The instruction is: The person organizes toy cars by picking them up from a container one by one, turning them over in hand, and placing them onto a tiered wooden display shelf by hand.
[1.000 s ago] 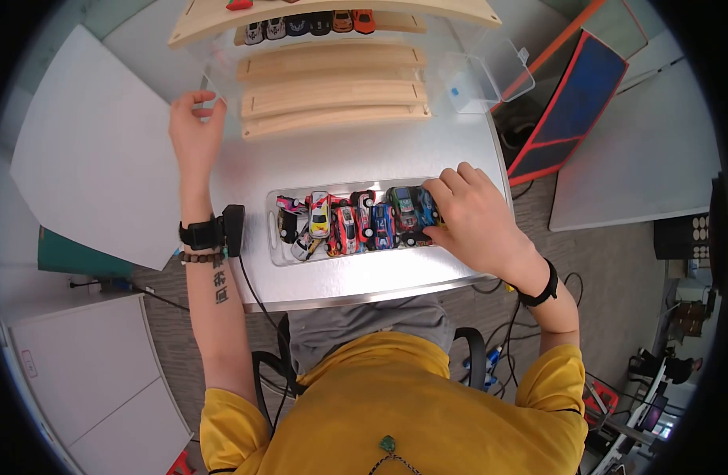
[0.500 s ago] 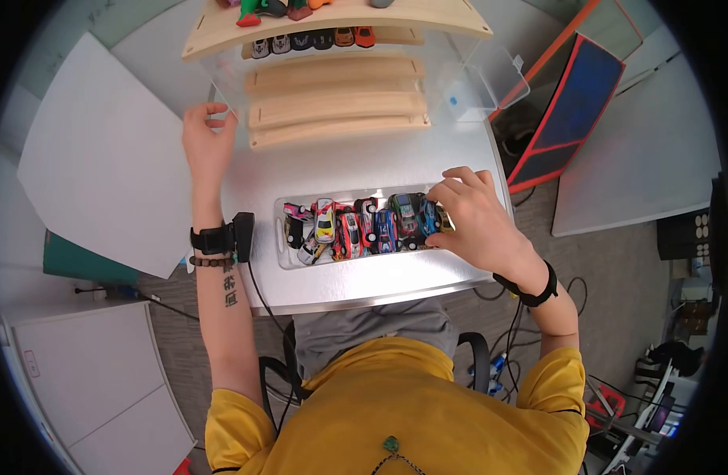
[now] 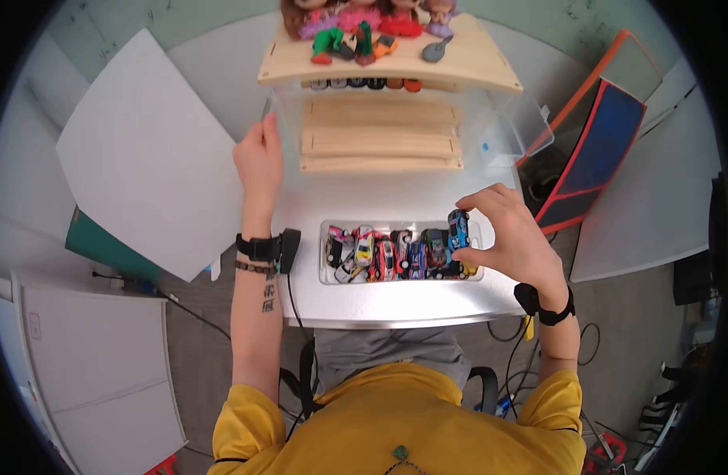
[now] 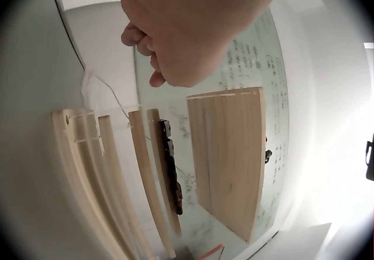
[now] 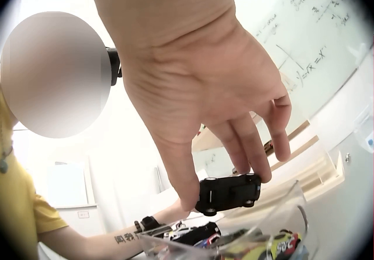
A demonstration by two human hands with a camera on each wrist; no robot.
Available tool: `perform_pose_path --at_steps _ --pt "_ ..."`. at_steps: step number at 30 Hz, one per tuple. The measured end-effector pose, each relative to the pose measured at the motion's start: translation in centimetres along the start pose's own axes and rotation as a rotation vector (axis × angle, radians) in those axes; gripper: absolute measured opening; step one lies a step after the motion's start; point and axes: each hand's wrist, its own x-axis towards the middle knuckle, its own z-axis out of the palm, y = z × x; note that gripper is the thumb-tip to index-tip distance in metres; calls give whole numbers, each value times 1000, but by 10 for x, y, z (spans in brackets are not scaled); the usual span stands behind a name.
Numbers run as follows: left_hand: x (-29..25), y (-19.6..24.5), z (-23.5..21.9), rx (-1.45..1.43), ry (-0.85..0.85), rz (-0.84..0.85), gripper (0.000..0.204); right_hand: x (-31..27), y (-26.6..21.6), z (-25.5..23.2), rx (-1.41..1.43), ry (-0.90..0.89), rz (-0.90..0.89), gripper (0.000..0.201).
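Note:
My right hand (image 3: 513,237) pinches a blue and black toy car (image 3: 458,228) between thumb and fingers. It is over the right end of a clear plastic box (image 3: 323,257) filled with several colourful toy cars (image 3: 386,257). The right wrist view shows the black underside of the held car (image 5: 231,193), above the box rim. My left hand (image 3: 259,162) is raised beside the left side of a wooden shelf unit (image 3: 475,67), fingers curled, fingertips right at its clear side panel. In the left wrist view the left hand (image 4: 181,38) hides its own fingertips, so I cannot tell whether it grips the panel.
Dolls (image 3: 360,17) and small figures sit on the top board. A row of toy cars (image 3: 376,83) stands on the tier below it, above lower wooden boards (image 3: 380,145). A clear lidded container (image 3: 498,154) stands right of the shelf. Cables hang below the table's front edge.
My right hand has lifted the blue car out of the box. The left hand's fingers have curled in more. The head view has shifted, bringing more of the shelf top into sight.

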Motion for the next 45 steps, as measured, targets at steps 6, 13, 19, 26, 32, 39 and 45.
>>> perform_pose_path --at_steps 6,13,19,26,32,39,45 --pt "-12 100 -35 -235 -101 356 52 32 -7 -24 130 208 -165 66" --pt "-25 175 -21 -227 -870 361 71 68 0 -28 223 343 -189 67" --pt "0 163 9 -417 -958 197 73 87 18 -24 367 287 -221 69" --pt "4 150 19 -269 -837 354 67 103 24 -3 460 234 -192 67" --pt "4 156 21 -342 -743 379 61 108 26 1 451 265 -169 69" --pt "11 156 18 -401 -794 304 60 111 23 0 437 293 -181 69" --pt "11 153 22 -412 -788 324 59 112 24 0 405 303 -197 70"
